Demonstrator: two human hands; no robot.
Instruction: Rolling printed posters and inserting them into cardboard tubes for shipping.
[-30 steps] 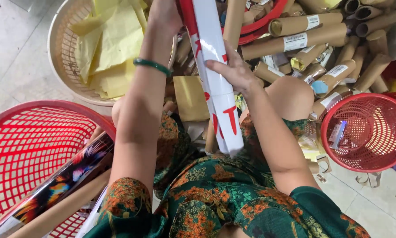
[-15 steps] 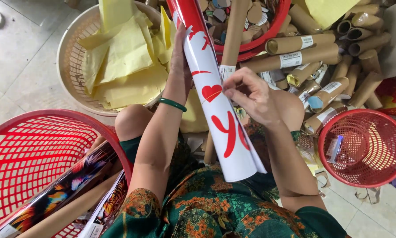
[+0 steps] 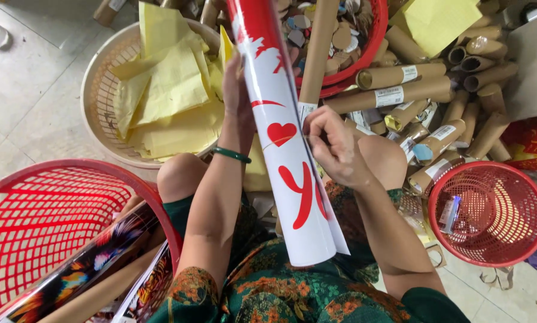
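A long rolled white paper with red shapes and a red heart slants from the top of the view down to my lap. My left hand holds the roll on its left side, a green bangle on that wrist. My right hand pinches the roll's right edge near the heart, fingers curled on the loose edge of the sheet. The roll's lower end rests over my green patterned clothing.
A beige basket of yellow paper sheets sits at the upper left. A large red basket with rolled colourful prints stands at the lower left. Several brown cardboard tubes are piled at the upper right. A small red basket is at the right.
The roll has slid toward my lap and tilted more upright. My left hand moved up along its left side; my right hand shifted to its right edge.
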